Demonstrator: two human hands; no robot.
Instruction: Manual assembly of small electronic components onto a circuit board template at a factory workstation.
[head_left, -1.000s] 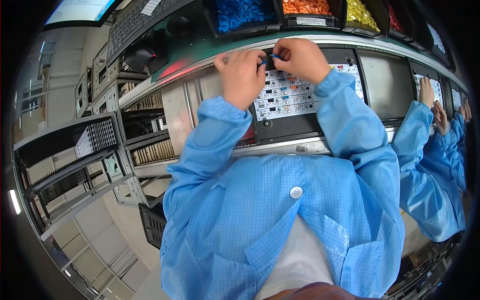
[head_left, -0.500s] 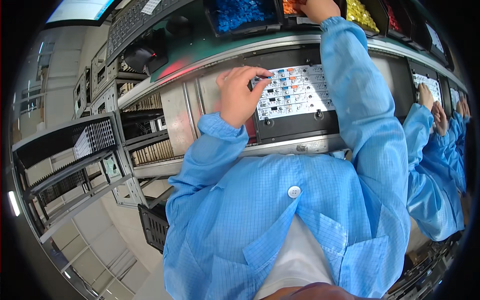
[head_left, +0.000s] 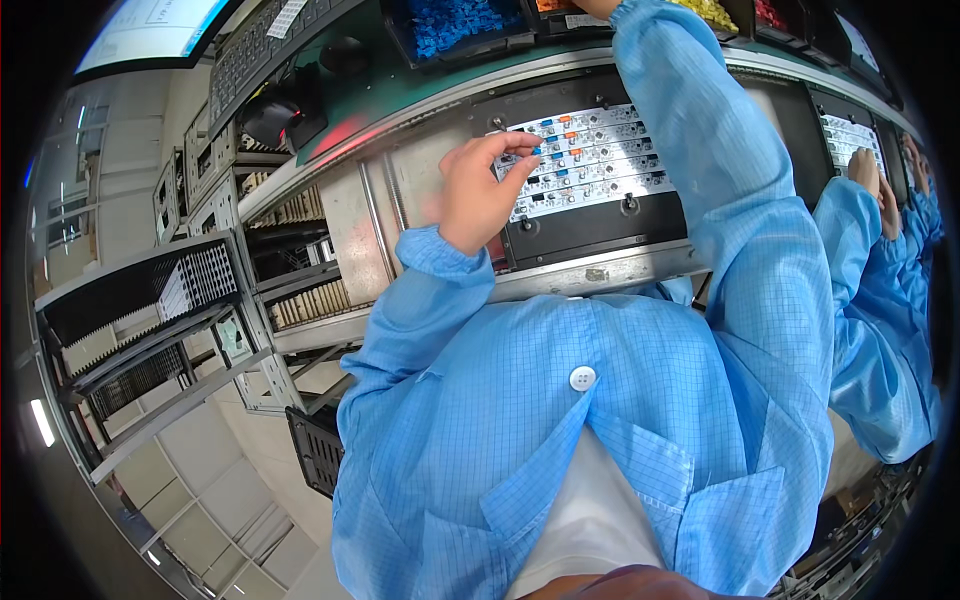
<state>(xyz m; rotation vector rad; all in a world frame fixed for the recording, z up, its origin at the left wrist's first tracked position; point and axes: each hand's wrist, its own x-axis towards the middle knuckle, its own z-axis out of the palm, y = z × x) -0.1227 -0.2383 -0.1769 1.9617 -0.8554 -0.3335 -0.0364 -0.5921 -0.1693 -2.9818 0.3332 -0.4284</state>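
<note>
White circuit boards [head_left: 600,180] lie in rows in a black carrier frame [head_left: 565,240], with small blue and orange components along their left part. My left hand [head_left: 480,190] reaches over the boards' left end, thumb and forefinger pinched together. A small blue part [head_left: 538,151] shows between those fingertips, close above the boards. My right arm stretches across the boards' right side to a black bin of orange parts [head_left: 555,5]. Of my right hand [head_left: 597,7] only the edge near the wrist shows; its fingers are cut off by the upper rim.
A bin of blue parts [head_left: 455,28] stands left of the orange one; yellow parts [head_left: 712,14] and red parts [head_left: 770,16] are to the right. Metal rails [head_left: 600,272] border the carrier. A keyboard [head_left: 250,60] lies at far left. Another person's hands [head_left: 872,180] work at the right.
The view has shifted, so bins and boards sit higher in it. My right hand has slipped mostly past the upper rim. My left fingertips are slightly nearer me over the boards, still pinched.
</note>
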